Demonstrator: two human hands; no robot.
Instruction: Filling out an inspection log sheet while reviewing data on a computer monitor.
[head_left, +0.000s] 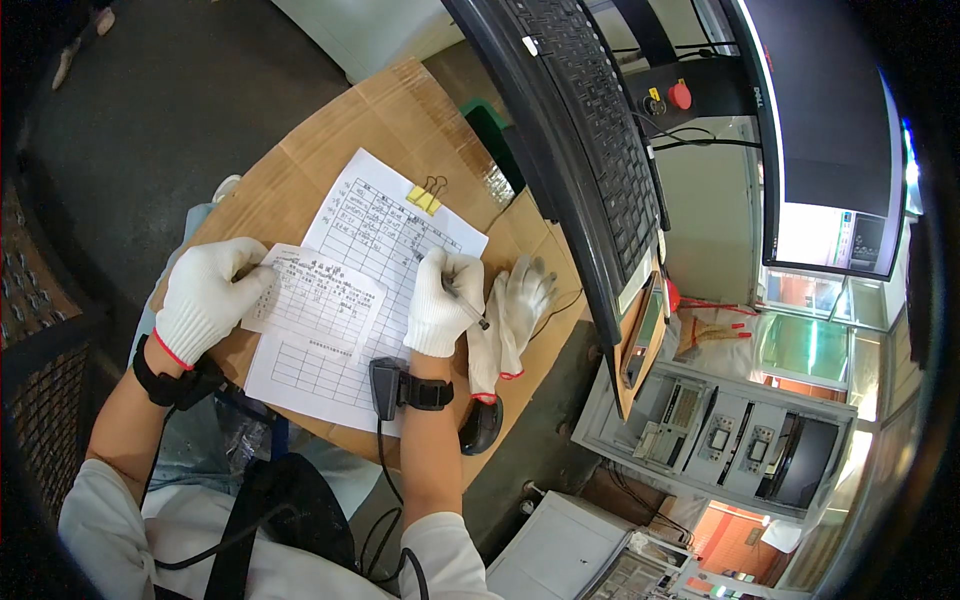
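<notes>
White knit gloves cover both of my hands. My left hand (208, 292) pinches the left edge of a small handwritten paper slip (318, 305) between thumb and fingers. That slip lies over a larger printed table form (345, 220), partly filled in by hand. My right hand (444, 300) grips a pen (468, 306) and rests on the form's right side. A yellow binder clip (425, 197) holds the form's top edge. Just right of my right hand lies a spare pair of white gloves (512, 315), with a black computer mouse (483, 425) below them.
Cardboard (300, 150) covers the desk under the papers. A black keyboard (590, 130) stands on a raised shelf to the right, near a monitor (835, 130) and a red push button (680, 95). A grey instrument cabinet (720, 435) is farther right; a woven chair (45, 390) is at left.
</notes>
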